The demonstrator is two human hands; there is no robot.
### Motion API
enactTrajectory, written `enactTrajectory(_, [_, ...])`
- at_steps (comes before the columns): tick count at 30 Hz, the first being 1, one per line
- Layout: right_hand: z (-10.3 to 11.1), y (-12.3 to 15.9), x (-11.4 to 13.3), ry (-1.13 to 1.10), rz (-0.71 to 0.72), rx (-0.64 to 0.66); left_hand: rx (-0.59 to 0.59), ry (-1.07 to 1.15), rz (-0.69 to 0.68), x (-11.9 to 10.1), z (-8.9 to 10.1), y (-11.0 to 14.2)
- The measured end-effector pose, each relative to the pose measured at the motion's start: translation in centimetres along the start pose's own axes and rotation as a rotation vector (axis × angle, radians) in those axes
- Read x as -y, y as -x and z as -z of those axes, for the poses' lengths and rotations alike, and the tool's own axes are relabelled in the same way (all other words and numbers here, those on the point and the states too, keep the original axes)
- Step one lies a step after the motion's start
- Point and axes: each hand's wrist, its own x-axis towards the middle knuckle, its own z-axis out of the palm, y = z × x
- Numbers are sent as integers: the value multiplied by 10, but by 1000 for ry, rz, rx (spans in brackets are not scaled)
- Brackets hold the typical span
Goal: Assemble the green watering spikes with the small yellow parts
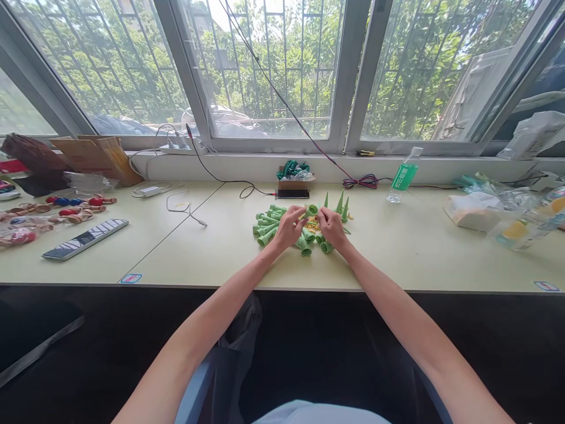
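Note:
My left hand (289, 228) is closed on a green rolled cone (312, 209), its round open end facing up beside the fingertips. Close on the other side, my right hand (332, 227) has its fingers pinched together; what they hold, if anything, is hidden. Several more green cones (266, 234) lie in a fan on the table, left of and below my hands. Behind my right hand, a few pointed green cones (339, 204) stand tip up. Small yellow pieces (312, 224) show between my hands, too small to make out.
A small box with green and silver wrappers (295, 172) sits behind the cones. Right of it are a coiled cable (361, 181) and a green-labelled bottle (403, 176). Plastic packages (525, 221) lie far right. At left are a long patterned case (86, 239) and wooden toys (79, 209).

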Motion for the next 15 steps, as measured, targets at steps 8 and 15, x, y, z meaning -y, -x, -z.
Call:
enactTrajectory(8, [0, 0, 1, 82, 61, -147, -44, 153, 214, -11, -1, -4])
enactTrajectory(15, [1, 1, 1, 59, 135, -25, 40, 503, 509, -16, 4, -7])
